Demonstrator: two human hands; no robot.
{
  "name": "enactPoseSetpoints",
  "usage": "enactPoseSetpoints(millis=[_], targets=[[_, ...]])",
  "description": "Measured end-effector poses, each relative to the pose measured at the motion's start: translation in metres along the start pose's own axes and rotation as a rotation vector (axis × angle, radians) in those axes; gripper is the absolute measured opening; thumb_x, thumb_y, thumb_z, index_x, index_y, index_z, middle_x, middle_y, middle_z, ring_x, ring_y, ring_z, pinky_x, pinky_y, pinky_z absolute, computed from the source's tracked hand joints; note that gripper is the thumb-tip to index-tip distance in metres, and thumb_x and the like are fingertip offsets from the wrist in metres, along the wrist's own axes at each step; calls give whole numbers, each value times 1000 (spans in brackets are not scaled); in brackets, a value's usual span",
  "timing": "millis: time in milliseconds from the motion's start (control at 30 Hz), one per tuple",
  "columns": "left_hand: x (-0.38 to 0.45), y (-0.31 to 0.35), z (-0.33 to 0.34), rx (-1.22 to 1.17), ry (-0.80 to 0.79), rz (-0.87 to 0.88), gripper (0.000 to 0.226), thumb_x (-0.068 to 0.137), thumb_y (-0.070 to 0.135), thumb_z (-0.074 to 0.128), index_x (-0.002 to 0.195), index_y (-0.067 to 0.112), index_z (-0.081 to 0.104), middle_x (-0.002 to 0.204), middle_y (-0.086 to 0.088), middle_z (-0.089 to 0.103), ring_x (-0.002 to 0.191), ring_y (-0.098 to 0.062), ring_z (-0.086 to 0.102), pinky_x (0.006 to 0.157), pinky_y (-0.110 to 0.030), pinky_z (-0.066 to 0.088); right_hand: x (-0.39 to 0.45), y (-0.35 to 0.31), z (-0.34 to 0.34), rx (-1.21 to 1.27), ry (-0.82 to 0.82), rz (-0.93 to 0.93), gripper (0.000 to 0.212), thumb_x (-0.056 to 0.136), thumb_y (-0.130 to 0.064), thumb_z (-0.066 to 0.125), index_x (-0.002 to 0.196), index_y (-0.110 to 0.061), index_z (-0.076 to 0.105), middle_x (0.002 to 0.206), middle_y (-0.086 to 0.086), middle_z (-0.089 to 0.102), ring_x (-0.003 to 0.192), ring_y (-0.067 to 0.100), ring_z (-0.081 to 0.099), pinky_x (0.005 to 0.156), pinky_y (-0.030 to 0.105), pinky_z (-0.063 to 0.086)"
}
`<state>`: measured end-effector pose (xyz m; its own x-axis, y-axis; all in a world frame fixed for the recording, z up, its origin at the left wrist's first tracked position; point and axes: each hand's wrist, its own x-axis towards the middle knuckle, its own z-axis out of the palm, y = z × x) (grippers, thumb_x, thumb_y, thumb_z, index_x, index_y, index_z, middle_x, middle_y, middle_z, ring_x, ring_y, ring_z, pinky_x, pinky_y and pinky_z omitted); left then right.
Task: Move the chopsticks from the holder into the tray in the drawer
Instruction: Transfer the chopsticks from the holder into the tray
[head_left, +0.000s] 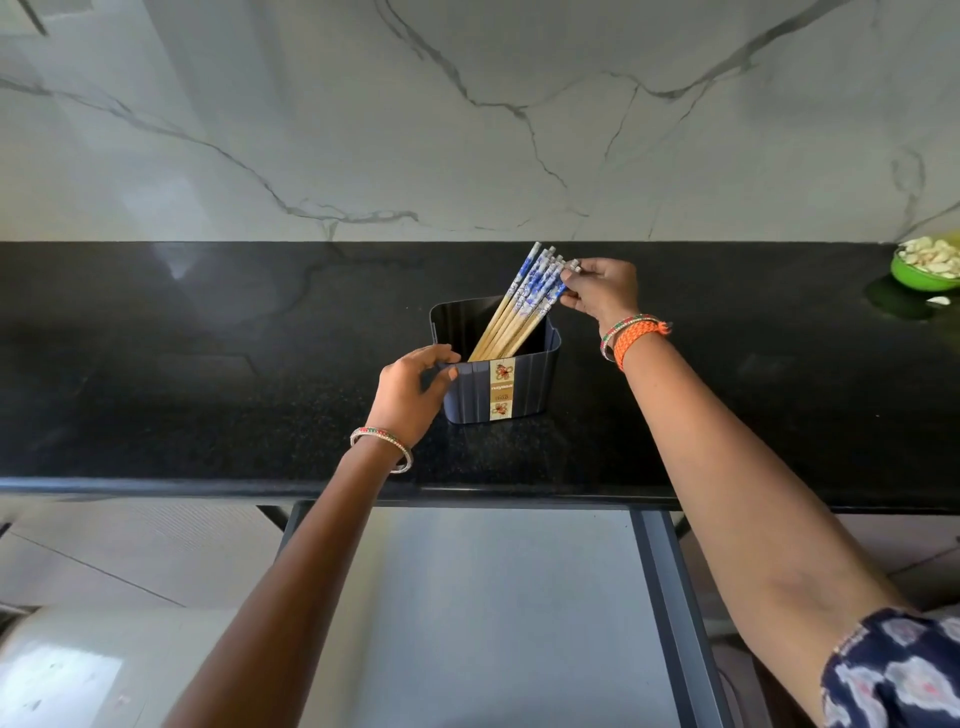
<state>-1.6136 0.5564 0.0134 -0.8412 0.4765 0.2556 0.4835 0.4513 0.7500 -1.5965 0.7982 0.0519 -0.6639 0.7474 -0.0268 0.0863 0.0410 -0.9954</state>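
A dark blue ribbed holder (524, 387) with a floral label stands on the black countertop (208, 374). Several wooden chopsticks (519, 306) with blue-and-white patterned tops lean in it, tips pointing up and to the right. My left hand (413, 392) grips the holder's left front corner. My right hand (600, 291) pinches the patterned tops of the chopsticks between thumb and fingers. Below the counter edge the drawer (493, 613) is pulled out, showing a pale grey inside surface; I cannot make out a separate tray in it.
A green bowl (922, 275) of pale pieces sits at the counter's far right, one loose piece (937, 300) beside it. A marble wall (467, 119) rises behind the counter. The drawer's dark right rail (670, 597) runs toward me. A white object (62, 675) lies at lower left.
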Motion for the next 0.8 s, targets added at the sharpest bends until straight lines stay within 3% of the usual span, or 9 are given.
enactPoseSetpoints(millis=[233,400,533,667,733,800], targets=[[-9,19,-18,-5,-20,-2,23,88,11,56,110,11,63,112,-10,68,95,-15,61,74,-14,44,-16,-42,-31,20,63,-116,21,86,-3,63,105,5,65,93,12,66,82,17,66,66,21,57],[-25,42,-40,-65,-16,7,24,88,9,56,110,10,64,113,-11,68,107,-22,62,88,-25,46,-44,-93,-62,6,170,-249,20,87,-1,60,105,7,65,92,14,66,85,21,66,75,28,59],[-55,46,-48,-93,-26,15,25,88,3,53,110,9,64,114,-10,68,106,-20,62,89,-22,45,-92,-108,-89,122,242,-310,13,90,-3,56,100,-2,64,92,10,65,84,17,66,74,24,59],[-102,28,-43,-147,-26,-80,26,88,0,51,109,5,64,114,-12,68,105,-20,62,92,-23,45,-162,-77,-102,344,186,-225,14,94,-2,48,89,-11,57,82,3,64,79,10,65,71,22,58],[-129,12,-37,-178,-30,-161,27,86,-4,50,108,2,65,113,-15,68,106,-25,63,98,-30,46,-200,-37,-100,442,154,-120,20,95,-2,46,84,-15,56,82,3,64,78,8,66,71,21,58],[-164,-10,-29,-183,-42,-254,28,85,-6,49,107,-1,64,113,-19,67,106,-28,62,95,-25,47,-239,16,-94,489,156,23,20,96,-4,45,84,-16,56,84,4,65,75,7,66,70,20,58]])
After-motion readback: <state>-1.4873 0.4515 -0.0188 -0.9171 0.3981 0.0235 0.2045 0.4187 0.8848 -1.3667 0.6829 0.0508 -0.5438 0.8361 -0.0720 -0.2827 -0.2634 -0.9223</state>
